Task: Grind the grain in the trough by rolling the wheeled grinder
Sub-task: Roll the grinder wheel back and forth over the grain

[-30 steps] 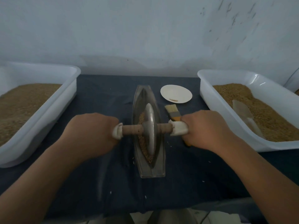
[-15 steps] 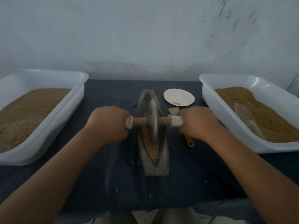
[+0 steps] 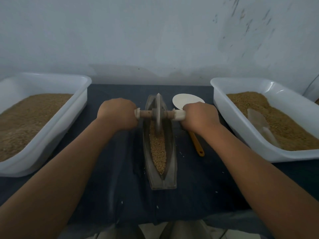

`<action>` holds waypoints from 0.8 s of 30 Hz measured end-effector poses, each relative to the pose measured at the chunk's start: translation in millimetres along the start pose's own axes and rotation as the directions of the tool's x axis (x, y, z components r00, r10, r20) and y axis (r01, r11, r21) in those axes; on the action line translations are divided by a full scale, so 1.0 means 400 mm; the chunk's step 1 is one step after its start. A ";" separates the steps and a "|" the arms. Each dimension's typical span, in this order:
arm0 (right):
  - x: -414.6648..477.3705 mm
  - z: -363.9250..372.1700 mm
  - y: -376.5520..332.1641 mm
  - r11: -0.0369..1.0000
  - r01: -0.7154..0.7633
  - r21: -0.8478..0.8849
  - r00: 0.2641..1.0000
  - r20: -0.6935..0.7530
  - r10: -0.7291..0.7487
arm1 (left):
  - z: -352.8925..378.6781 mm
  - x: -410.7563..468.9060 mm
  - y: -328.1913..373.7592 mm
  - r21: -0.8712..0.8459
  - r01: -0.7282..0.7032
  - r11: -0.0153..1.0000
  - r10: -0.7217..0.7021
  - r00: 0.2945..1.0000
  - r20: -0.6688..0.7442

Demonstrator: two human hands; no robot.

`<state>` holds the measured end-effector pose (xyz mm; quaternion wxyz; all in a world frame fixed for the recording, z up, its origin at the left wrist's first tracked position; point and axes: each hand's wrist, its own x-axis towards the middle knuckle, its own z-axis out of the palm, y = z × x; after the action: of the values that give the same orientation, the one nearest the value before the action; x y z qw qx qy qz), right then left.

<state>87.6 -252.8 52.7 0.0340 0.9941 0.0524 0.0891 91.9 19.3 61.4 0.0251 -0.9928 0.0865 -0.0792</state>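
Note:
A boat-shaped metal trough lies lengthwise on the dark cloth in the middle, with tan grain along its channel. The grinder's metal wheel stands upright in the far end of the trough on a wooden axle with white end caps. My left hand grips the axle's left handle. On the other side my right hand grips the right handle. Both arms are stretched forward.
A white tub of brown grain stands at the left, another white tub with a clear scoop at the right. A white saucer and a brush with an orange handle lie right of the trough. A wall is behind.
Both hands have rolled the wheel away from me, from the trough's middle to its far end, baring the grain in the near part.

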 end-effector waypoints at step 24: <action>-0.118 -0.040 0.013 0.980 0.178 -0.095 0.984 -0.018 -0.180 | 0.026 -0.142 0.004 0.016 -0.005 1.000 0.007 0.997 -0.074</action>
<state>38.9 -262.1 60.7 0.0875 0.9814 0.1378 0.1009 38.1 28.2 42.5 0.0302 -0.9887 0.0898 -0.1165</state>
